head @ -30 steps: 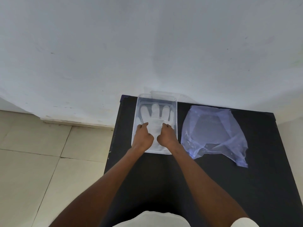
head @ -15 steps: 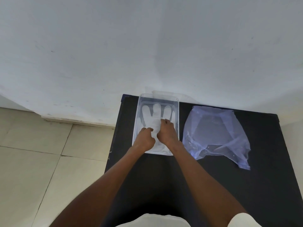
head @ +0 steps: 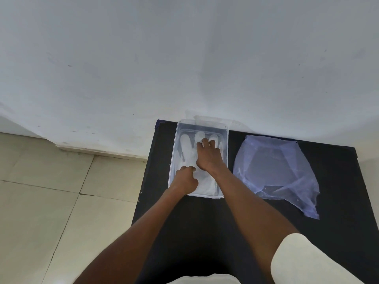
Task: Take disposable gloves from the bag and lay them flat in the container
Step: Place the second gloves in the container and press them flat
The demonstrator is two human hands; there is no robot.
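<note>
We see a clear plastic container (head: 224,144) at the far left end of a black table (head: 205,222), pushed up against a pale wall (head: 184,58). Inside it lies a disposable glove (head: 187,152), milky white and translucent, thin enough that the container floor shows faintly through it; its fingers point away from us toward the wall and its cuff end sits near the container's near edge, a little bunched and wrinkled there. Our right hand (head: 208,156) presses palm-down on the glove's upper half with its fingers spread flat, gripping nothing. Our left hand (head: 185,179) rests on the cuff end, curled loosely with the fingertips drawn together on the film; we cannot tell whether it pinches the glove or only presses it. To the right of the container, apart from it, the bag (head: 276,173) lies flattened on the table, a bluish see-through plastic with creases and a ragged lower corner. A tiled floor (head: 51,191) shows to the left, and a white sleeve (head: 303,263) covers our right upper arm.
</note>
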